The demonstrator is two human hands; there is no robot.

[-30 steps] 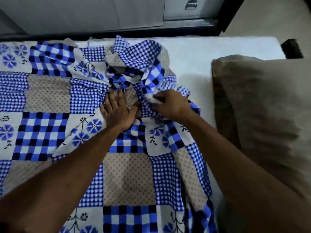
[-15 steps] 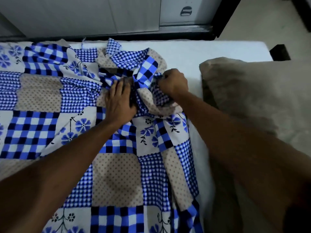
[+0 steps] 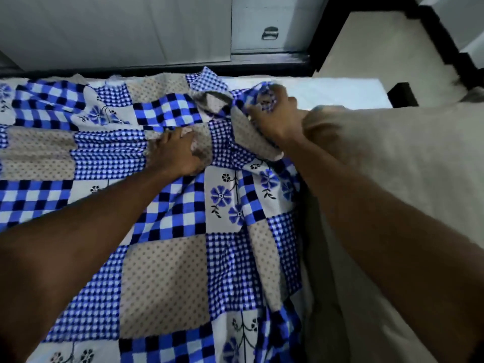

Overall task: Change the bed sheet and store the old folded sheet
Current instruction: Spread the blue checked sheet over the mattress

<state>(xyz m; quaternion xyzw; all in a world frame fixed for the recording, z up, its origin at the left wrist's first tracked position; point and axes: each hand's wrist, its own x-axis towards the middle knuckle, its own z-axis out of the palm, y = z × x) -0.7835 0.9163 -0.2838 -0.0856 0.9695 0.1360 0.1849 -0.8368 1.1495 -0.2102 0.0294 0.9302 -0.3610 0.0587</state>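
Forearms reach in from the near edge over a blue-checked patchwork sheet [image 3: 162, 279] spread on a bed, as a person works through a sheet change. The sheet lies flat beneath both wrists and gathers into folds only around the fingers. The left hand [image 3: 175, 155] rests on the cloth with fingers close together and pressing down; motion blur hides whether the tips also nip a fold. Past it and to its right, the right hand [image 3: 272, 119] has its fingers [image 3: 271, 96] curled tight round a bunched corner of the sheet, lifted slightly off the bed. A beige pillow [image 3: 406, 166] sits just beside the right knuckles and touches that wrist. Bare white mattress [image 3: 327, 90] shows beyond the right fingertips, and farther off stand a grey cabinet [image 3: 262, 11] and pale floor [image 3: 379, 48].

The corner looks not yet pulled out to the mattress edge. A pull against the pinning left palm could drag the flat part askew. The thick bunch may slip from the curled fingers. The pillow, so close to the grip, could trap the sheet's edge and leave it rucked.
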